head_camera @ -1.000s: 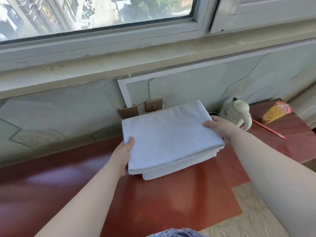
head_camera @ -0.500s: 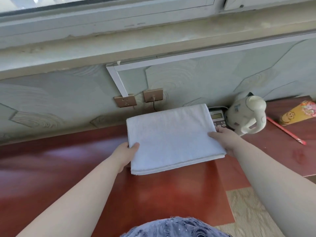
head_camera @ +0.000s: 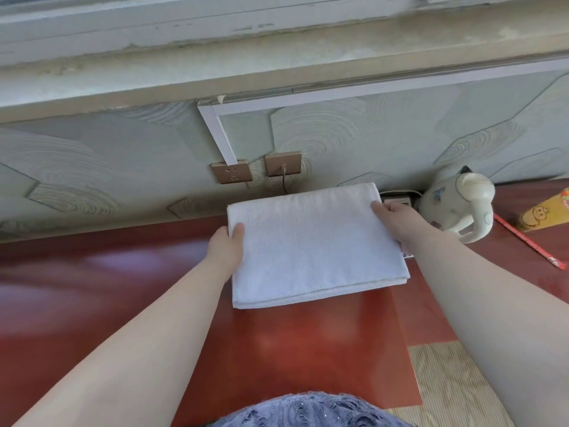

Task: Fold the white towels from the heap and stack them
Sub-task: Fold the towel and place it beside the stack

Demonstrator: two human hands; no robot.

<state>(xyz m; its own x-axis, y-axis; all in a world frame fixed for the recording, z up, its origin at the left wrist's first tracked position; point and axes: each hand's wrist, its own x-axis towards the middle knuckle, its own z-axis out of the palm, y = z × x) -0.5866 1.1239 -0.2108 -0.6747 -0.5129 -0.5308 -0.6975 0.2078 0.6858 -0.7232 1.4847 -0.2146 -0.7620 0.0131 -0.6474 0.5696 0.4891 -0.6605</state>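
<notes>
A folded white towel [head_camera: 314,245] lies flat at the back of the red-brown table [head_camera: 292,349], close to the wall. My left hand [head_camera: 226,248] grips its left edge, thumb on top and fingers hidden underneath. My right hand [head_camera: 397,223] holds the right edge near the far corner, thumb on top, the other fingers hidden by the towel. The towel shows a couple of layers at its front edge. No heap of towels is in view.
A white electric kettle [head_camera: 455,208] stands just right of the towel, beside my right hand. A small device [head_camera: 397,200] sits behind the towel's far right corner. Two wall sockets [head_camera: 258,171] are behind it, one with a cable. A yellow packet [head_camera: 545,211] and red pencil [head_camera: 529,241] lie far right.
The towel has come down from the air onto the table and moved back toward the wall. Both hands kept hold of its side edges.
</notes>
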